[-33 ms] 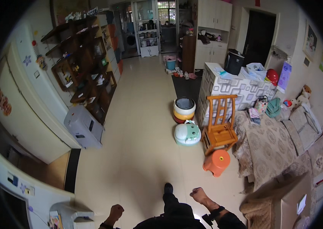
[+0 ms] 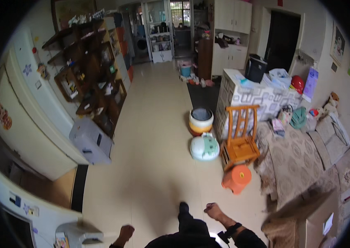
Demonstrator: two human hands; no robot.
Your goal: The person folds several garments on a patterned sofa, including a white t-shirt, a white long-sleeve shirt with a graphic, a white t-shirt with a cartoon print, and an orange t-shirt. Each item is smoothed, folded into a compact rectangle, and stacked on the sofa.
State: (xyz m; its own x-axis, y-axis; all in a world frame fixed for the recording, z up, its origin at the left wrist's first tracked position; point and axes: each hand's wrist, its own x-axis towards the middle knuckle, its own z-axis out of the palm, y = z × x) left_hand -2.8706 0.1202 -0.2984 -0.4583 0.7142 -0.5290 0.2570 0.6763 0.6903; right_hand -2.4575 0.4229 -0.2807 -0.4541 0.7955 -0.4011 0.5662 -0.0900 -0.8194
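Note:
My left hand [image 2: 126, 233] hangs low in front of me, its fingers curled into a loose fist with nothing showing in it. To the right, my right hand [image 2: 214, 211] is also closed, with no object visible in it; a dark band [image 2: 233, 228] wraps that wrist. Neither hand touches anything. Between them, one dark shoe [image 2: 183, 206] is forward on the tiled floor [image 2: 150, 165]. Nearest to my right hand is an orange plastic stool [image 2: 237, 179], standing apart from it beyond the fingers.
Ahead on the right are a wooden chair [image 2: 241, 149], a green-and-white rounded box [image 2: 204, 148], a striped bin [image 2: 200, 121] and a covered sofa [image 2: 295, 159]. Along the left stand a grey boxy appliance [image 2: 90, 140] and dark shelves [image 2: 96, 82]. A cardboard box [image 2: 320, 219] is close by at right.
The view has shifted very slightly, so the stool, chair and bin appear a little lower and further right. Both hands stay closed in nearly the same place.

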